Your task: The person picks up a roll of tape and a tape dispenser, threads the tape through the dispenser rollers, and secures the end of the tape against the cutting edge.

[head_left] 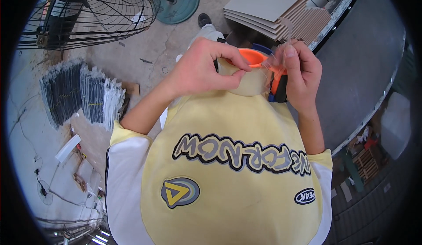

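Observation:
A wide roll of clear packing tape (243, 86) sits on a tape dispenser with an orange hub (251, 58) and an orange, blue and black body (278, 87), close in front of my chest. My left hand (206, 67) is closed in a pinch, thumb and forefinger meeting over the roll's left part; what lies between the tips is too small to make out. On the other side, my right hand (302, 69) pinches a crumpled piece of clear tape (277, 57) between thumb and fingers, just above the dispenser's body.
A grey-topped table (356, 56) runs along my right. Beyond my hands lies a stack of flat boards (268, 10). A black caged fan (94, 14) with a round green base (178, 3) stands at far left, and bundled dark sheets (72, 93) lean below it.

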Demonstrator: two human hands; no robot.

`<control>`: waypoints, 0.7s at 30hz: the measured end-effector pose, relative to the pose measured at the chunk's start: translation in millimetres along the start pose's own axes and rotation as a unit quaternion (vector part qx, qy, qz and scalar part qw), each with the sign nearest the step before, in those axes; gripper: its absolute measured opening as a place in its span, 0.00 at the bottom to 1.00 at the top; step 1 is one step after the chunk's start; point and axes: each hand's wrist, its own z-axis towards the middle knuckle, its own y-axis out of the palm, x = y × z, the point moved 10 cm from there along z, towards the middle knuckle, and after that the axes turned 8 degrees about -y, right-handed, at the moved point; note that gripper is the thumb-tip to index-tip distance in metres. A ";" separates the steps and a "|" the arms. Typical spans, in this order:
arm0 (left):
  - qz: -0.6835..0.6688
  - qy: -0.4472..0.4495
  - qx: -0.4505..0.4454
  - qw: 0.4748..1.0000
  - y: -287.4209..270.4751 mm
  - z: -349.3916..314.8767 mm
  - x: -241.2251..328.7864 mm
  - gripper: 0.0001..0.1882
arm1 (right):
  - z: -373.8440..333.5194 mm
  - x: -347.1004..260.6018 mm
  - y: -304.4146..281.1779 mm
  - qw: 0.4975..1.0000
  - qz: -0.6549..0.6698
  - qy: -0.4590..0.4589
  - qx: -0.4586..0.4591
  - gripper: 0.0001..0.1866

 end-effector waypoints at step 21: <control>0.081 0.041 0.005 0.996 -0.6 7.1 21.6 0.06 | -7.1 1.6 -6.2 0.997 0.043 -0.015 0.055 0.13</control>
